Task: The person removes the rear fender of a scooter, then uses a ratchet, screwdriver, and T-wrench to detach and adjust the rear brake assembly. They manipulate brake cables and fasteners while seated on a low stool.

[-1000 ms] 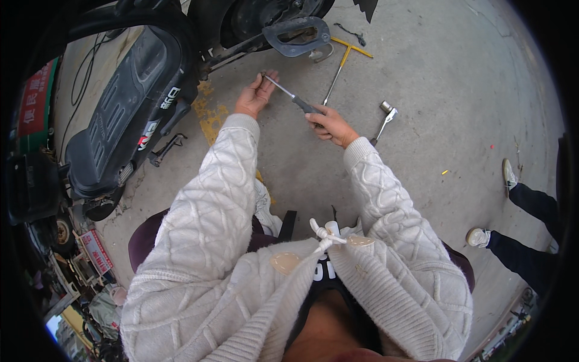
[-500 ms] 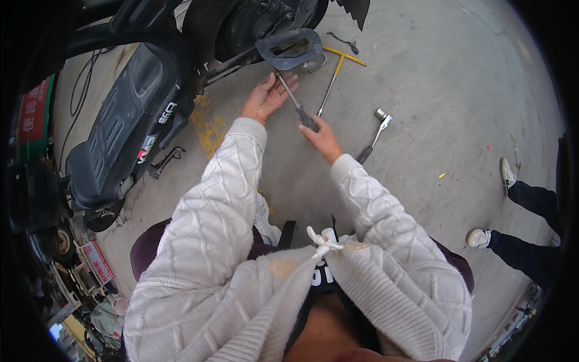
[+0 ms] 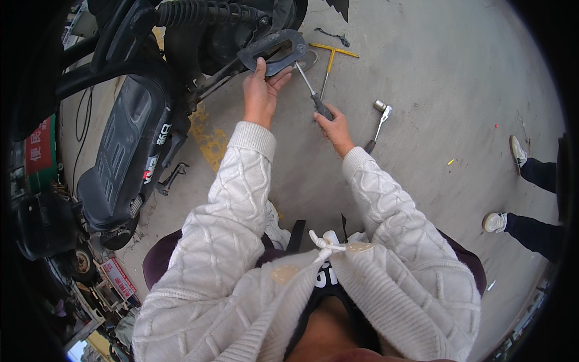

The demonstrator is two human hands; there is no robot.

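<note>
My left hand (image 3: 263, 87) grips the lower edge of a dark loop-shaped bracket (image 3: 259, 51) beside the scooter's wheel, thumb raised against it and fingertips curled at its underside. My right hand (image 3: 332, 123) is closed on the dark handle of a screwdriver (image 3: 318, 104), whose shaft angles up to the bracket's right end; the exact contact of its tip is too small to tell. Just behind lies a yellow T-handled wrench (image 3: 333, 52) on the concrete. A ratchet with a socket (image 3: 380, 125) lies to the right of my right hand.
The black scooter (image 3: 123, 151) lies along the left, with cables (image 3: 84, 130), signs (image 3: 117, 277) and clutter beyond it. A short dark strap (image 3: 338, 36) lies at the top. Another person's feet (image 3: 496, 221) and dark-trousered legs are at the right on the concrete floor (image 3: 434, 78).
My left hand has risen to grip the bracket, turning more upright. The screwdriver has swung steeper and moved up to the bracket. My view has shifted, showing more of the scooter's spring.
</note>
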